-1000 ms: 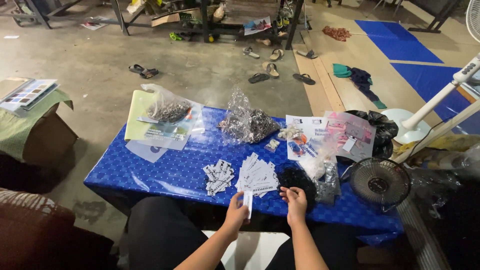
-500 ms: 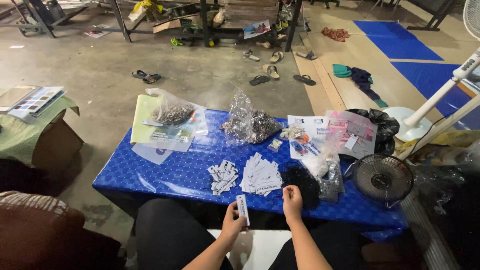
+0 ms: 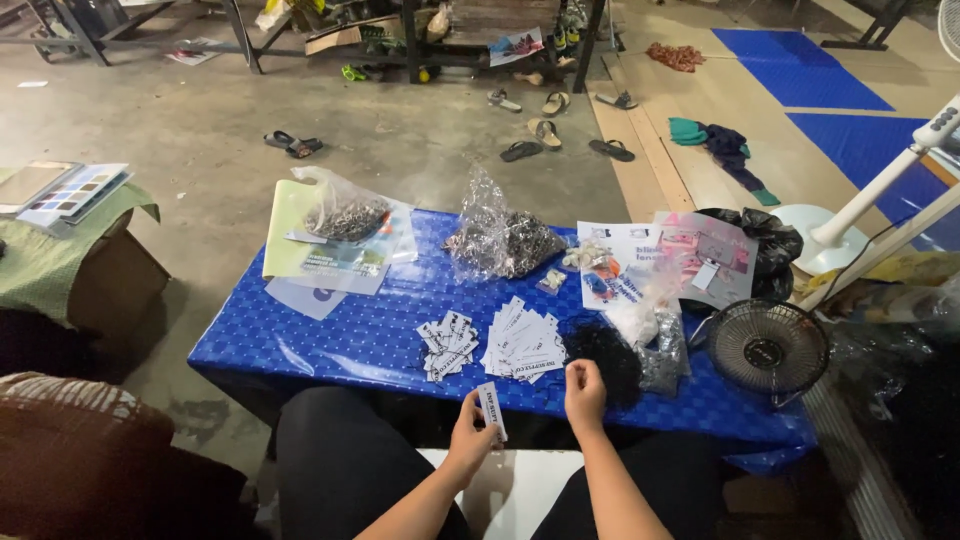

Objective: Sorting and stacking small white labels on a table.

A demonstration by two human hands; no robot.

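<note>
One tag [image 3: 491, 409] in left hand [image 3: 470, 440], 2 tag piles [image 3: 523, 345].

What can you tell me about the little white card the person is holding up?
The little white card is a narrow paper strip, white with dark print that is too small to tell. It stands nearly upright, leaning slightly, pinched at its lower part by the left hand. It sits just in front of the near edge of the blue table, above the person's lap. It looks flat and unbent, like the cards in the fanned pile on the table.

Dim even indoor light, glare on the blue table cover [image 3: 330, 340], dark lower corners, mild wide-angle bending
</note>
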